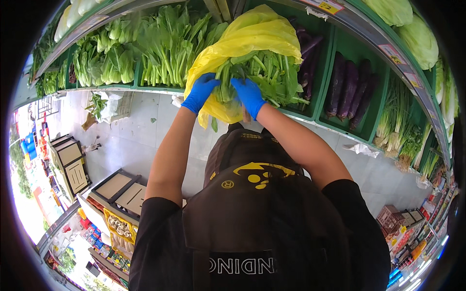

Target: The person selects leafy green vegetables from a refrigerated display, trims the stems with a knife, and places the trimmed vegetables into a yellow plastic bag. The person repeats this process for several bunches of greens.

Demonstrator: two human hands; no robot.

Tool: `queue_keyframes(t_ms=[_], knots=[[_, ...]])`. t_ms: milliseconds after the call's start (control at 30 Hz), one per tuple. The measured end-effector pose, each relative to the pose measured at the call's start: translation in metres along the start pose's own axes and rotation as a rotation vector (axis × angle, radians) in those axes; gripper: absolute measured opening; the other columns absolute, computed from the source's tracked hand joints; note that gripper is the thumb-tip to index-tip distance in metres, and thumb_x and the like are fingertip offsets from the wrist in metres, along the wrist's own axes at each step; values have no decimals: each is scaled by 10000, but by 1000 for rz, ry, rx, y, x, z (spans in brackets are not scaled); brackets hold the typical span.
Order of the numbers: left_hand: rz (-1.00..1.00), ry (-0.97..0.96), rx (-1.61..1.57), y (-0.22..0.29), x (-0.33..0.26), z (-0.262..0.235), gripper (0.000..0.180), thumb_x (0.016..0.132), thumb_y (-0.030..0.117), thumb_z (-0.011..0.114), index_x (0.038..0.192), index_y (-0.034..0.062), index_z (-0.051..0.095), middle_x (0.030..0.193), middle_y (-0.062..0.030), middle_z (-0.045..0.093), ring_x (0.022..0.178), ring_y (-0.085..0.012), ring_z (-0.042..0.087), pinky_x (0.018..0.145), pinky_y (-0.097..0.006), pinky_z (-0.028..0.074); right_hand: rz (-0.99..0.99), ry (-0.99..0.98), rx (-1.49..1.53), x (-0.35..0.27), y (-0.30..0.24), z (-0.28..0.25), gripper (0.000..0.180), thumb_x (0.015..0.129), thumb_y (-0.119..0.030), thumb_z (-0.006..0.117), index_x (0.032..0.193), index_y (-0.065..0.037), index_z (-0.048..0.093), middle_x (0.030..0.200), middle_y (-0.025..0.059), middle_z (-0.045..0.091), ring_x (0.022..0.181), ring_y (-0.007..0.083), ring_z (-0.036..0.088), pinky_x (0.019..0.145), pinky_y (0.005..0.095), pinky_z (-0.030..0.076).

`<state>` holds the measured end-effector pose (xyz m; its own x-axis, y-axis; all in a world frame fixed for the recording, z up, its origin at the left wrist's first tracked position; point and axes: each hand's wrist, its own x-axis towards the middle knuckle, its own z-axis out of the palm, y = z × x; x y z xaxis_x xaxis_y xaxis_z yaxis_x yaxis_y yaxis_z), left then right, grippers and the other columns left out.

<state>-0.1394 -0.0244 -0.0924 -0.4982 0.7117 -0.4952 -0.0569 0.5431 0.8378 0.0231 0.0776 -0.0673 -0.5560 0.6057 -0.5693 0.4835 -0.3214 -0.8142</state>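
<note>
Far left: bok choy (pixel 119 68) lying in rows on the shelf (pixel 160 89). Nearer, below it, a white basket (pixel 125 104) is standing on the floor (pixel 141 128); mushrooms (pixel 119 225) are sitting well nearer still. Right of the bok choy, long leafy greens (pixel 167 46) are filling their compartment.

Centre: the yellow bag (pixel 262 29) is resting at the shelf's near edge, between those greens and the eggplants, its mouth facing the person. The bundle (pixel 274 75) of loose greens is lying inside, leaves spilling out to the right. Both hands are wearing blue gloves. The left hand (pixel 200 92) is pressing at the bag's left rim, fingers touching the stems; cannot tell how tightly it is closing. The right hand (pixel 248 97) is reaching in at the mouth, fingers among the greens; grip hidden.

Right: eggplants (pixel 349 89) are lying in dark purple rows, spring onions (pixel 391 119) are standing beyond them, cabbages (pixel 417 41) are sitting higher, far right.
</note>
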Motion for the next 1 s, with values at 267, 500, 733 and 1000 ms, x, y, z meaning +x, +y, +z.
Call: queue_keyframes(t_ms=[267,500,733,1000], knots=[[-63,-82,-331,-4,-22,9,371,875,112,494,1241,84,549,1169,-36,559,1065,-157,538,916,-317,465,-28,102,249,28,9,36,843,678,-474,792,1243,77,494,1218,210,586,1103,320,580,922,376,463],[205,-83,189,-52,15,0,455,773,164,686,1190,43,551,1078,-176,606,922,-304,606,808,-360,512,-177,14,24,41,25,26,604,650,-303,801,1100,42,593,1024,187,659,905,291,649,796,372,517],[330,144,685,-22,16,-8,465,732,325,735,1055,8,628,932,-215,658,895,-384,626,771,-424,493,56,-45,59,33,17,-16,359,687,-181,722,969,18,622,780,142,654,622,235,632,561,342,503],[263,-207,383,-3,25,-28,281,901,206,598,1081,-9,611,918,-156,650,854,-246,623,770,-350,496,-93,121,115,36,31,18,648,657,-334,809,1154,22,595,1120,207,633,1032,317,606,910,380,464]])
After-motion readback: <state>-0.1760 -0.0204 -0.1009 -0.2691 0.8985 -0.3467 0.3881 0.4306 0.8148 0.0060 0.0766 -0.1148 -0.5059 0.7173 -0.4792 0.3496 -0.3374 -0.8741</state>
